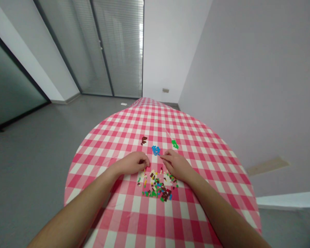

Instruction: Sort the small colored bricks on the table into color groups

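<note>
Blue bits (156, 150) sat at twelve o'clock from the mixed bits (158, 186). I couldn't tell if the left hand (134, 162) or right hand (176, 165) held anything; a bump could've muddled them.

Chkd-cloth tbl (134, 213) holds mixed pcs (165, 195), brn pile (144, 140), blue pile (156, 150) & grn pile (174, 142).

Curled bare left hand (134, 162): palm hidden. Small multicoloured pieces (158, 186): shapes too tiny to tell. Bare forearms (80, 204): cut off below.
</note>
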The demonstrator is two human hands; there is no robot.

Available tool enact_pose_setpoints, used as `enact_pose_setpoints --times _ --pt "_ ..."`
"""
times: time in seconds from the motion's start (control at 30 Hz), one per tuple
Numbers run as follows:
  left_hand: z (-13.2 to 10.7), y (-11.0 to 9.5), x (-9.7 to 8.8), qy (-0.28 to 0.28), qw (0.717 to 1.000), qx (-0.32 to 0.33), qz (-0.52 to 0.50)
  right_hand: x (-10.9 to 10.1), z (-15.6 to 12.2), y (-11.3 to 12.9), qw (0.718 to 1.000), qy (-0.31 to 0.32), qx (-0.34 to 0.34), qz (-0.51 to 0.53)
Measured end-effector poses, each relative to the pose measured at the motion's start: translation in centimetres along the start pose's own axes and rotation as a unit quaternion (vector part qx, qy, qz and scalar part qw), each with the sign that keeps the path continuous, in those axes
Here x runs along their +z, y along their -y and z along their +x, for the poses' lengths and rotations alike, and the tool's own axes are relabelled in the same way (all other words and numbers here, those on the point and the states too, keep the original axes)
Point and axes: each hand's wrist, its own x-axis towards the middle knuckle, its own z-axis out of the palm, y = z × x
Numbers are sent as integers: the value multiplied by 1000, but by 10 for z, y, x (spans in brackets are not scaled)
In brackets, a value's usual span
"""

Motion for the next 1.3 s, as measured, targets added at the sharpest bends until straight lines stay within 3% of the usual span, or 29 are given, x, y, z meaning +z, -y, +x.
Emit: enact_pose_setpoints --times 0.2,0.37,0.43,0.63,0.73,0.97,1.3 --pt "-3 -5 -5 20 999 -3 -26 -2 -2 0 1000 -4 -4 16" --pt "-10 -17 -14 84 992 89 -43 -10 -3 2 998 -39 25 48" --pt "-13 -20 -14 86 991 101 -32 -18 -4 3 998 -5 27 65" --pt "-15 -24 -11 90 992 87 -15 -46 -16 15 977 184 8 107" --pt "-14 -24 -11 75 994 73 -35 -51 -23 26 968 231 -14 99" --pt "-12 -20 -10 68 995 59 -52 -42 -29 38 956 272 -48 101" --pt "-9 -18 -10 72 992 59 -80 -42 -26 48 958 274 -49 72"
